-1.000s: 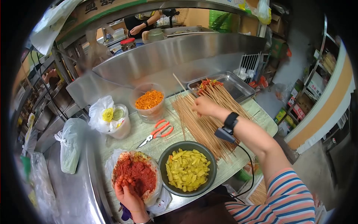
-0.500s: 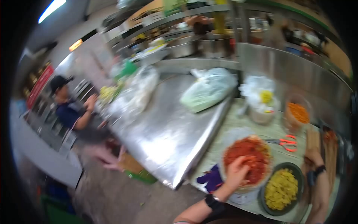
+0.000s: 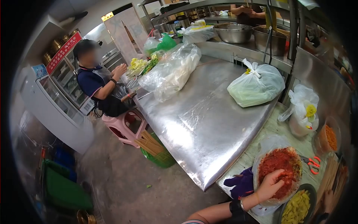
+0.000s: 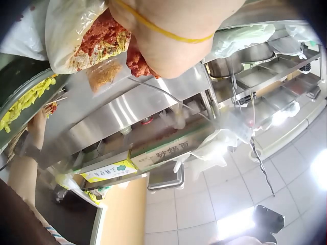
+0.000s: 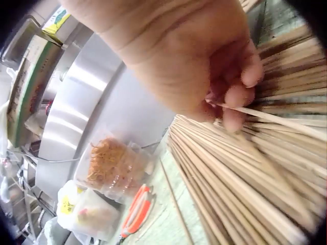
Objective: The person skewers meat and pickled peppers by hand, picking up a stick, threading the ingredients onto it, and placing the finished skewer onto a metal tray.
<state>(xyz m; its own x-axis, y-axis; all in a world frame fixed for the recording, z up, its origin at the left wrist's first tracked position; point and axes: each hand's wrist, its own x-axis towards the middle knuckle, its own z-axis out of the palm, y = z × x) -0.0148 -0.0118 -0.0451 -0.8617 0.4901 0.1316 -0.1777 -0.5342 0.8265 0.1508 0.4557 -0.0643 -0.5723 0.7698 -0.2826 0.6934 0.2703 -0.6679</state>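
My left hand [image 3: 270, 186] is over a plastic-lined bowl of red marinated meat [image 3: 275, 164], its fingers holding a lump of it. In the left wrist view, red meat [image 4: 139, 62] shows beyond the hand's edge. My right hand [image 5: 204, 66] pinches the end of a thin bamboo skewer [image 5: 278, 121] between thumb and fingers. Beneath it lies a wide spread of bamboo skewers [image 5: 219, 173]. A dark bowl of yellow-green pickled pieces [image 3: 297, 209] stands between the hands. Orange-handled scissors [image 3: 312, 164] lie behind the bowls.
A tub of orange shreds [image 3: 330, 139] and a bagged white tub [image 3: 302, 123] stand at the back. A purple glove [image 3: 238, 183] lies beside the meat. Left is a steel table [image 3: 201, 123] with a tied bag [image 3: 257, 87]; a person [image 3: 99, 78] sits beyond its far left edge.
The head view has swung left, bringing the steel table and the seated person into view. My left hand stays at the red meat; my right hand stays among the skewers.
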